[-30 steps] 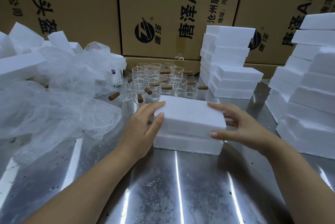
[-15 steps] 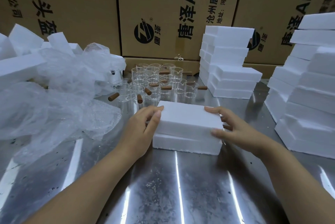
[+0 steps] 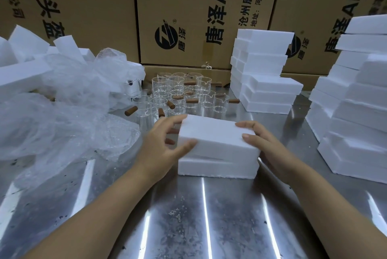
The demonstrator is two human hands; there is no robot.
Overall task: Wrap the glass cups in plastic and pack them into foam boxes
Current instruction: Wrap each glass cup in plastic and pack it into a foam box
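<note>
Upper foam half (image 3: 217, 135) sits on lower foam half (image 3: 217, 168), a little below frame centre on the steel table (image 3: 209, 217). The two white blocks are roughly aligned, and a thin shadowed seam shows along the near face. The upper one looks slightly askew on the lower. Left hand (image 3: 163, 145) is at 9 o'clock of the box: thumb pressed on the near face of the upper half, fingers curled round its left end, index reaching the far top corner. Right hand (image 3: 266, 145) is at 3 o'clock: thumb on the top near the right corner, fingers wrapped over the right end. Both hands are clamped on the upper half; the lower half rests on the table, untouched as far as can be seen. Glass cups (image 3: 178, 93) stand in a cluster at 11 to 12 o'clock, just behind the box, with brown stub handles (image 3: 130, 110) pointing various ways. Crumpled plastic sheeting (image 3: 62, 116) is heaped at 9 to 10 o'clock, with loose foam pieces (image 3: 21, 74) lying partly under and behind it. Foam stack (image 3: 263, 70) stands at 1 o'clock; a second, taller foam stack (image 3: 360, 112) is at 3 o'clock, by the frame edge. Printed cardboard cartons (image 3: 188, 7) form the wall at 12 o'clock.
</note>
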